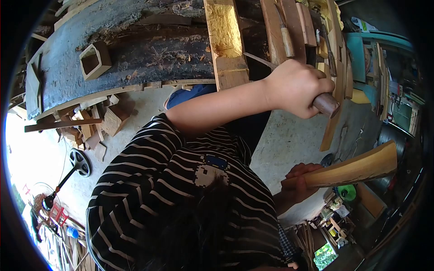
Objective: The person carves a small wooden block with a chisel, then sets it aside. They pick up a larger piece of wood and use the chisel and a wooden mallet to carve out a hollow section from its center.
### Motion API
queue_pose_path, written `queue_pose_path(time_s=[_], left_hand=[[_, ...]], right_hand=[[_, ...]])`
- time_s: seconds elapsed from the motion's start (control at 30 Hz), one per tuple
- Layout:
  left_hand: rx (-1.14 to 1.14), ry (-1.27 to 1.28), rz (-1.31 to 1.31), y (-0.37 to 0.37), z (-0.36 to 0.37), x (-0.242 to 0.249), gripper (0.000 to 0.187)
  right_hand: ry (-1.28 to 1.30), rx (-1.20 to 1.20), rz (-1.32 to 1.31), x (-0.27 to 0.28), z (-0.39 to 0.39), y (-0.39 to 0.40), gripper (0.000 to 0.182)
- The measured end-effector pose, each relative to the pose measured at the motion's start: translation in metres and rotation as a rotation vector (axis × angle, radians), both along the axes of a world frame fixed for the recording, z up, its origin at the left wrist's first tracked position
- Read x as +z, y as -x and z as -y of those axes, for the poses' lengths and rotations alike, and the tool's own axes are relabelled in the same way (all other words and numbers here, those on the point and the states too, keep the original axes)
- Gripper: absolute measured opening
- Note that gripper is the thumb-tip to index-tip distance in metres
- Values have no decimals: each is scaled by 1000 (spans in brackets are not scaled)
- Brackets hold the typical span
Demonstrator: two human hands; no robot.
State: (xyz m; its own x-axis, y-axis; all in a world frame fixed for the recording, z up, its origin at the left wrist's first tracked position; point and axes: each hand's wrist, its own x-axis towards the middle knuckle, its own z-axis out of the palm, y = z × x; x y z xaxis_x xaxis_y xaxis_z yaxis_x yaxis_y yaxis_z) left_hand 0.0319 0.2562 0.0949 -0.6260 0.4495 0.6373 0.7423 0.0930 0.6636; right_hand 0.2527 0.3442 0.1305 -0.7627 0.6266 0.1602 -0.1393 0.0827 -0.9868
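Here: right hand (296, 88) fisted round tool handle (326, 104), raised as for striking; left hand (296, 180) clamps wood piece (357, 167), steadying it beside log (135, 49).

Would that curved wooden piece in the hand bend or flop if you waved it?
Probably not: the curved wooden piece looks thick and solid, so likely stiff. One hand grips just its end, so it may feel tip-heavy. Its smooth face might be a bit slippery.

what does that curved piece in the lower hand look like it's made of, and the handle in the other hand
Curved piece: apparently bare wood, pale yellow-brown with lengthwise grain, smooth and unpainted. Handle: probably wood too, dark brown, rounded, looks worn smooth; mostly hidden in the hand, so uncertain.
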Motion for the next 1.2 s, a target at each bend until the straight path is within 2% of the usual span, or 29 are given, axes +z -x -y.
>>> queue_pose_path(time_s=[0.57,0.67,0.73,0.77,0.87,1.0,1.07,1.1,1.17,1.2], left_hand=[[-46,73,1,-7,0,-1,31],[43,15,-21,-9,-5,-4,31],[206,-39,-32,-9,-10,-4,32],[205,-41,-31,-8,-13,-4,32],[280,-65,-40,-2,-23,-7,31],[274,-54,-47,4,-30,-10,28],[260,-40,-49,5,-30,-12,27],[240,-30,-51,5,-30,-12,27],[227,-16,-54,5,-28,-12,27],[191,36,-60,3,-26,-10,27]], right_hand=[[19,-22,116,-4,-2,-2,38],[1,-19,135,-4,-3,-3,38],[-79,-51,73,-2,-7,-3,38],[-80,-52,74,0,-9,-3,38],[-167,8,-135,8,-19,1,37],[-132,7,-134,8,-18,6,36],[-111,8,39,6,-14,8,36],[-112,12,40,6,-15,7,36],[-174,-136,221,7,-15,2,36],[-230,-38,145,6,-24,-1,38]])
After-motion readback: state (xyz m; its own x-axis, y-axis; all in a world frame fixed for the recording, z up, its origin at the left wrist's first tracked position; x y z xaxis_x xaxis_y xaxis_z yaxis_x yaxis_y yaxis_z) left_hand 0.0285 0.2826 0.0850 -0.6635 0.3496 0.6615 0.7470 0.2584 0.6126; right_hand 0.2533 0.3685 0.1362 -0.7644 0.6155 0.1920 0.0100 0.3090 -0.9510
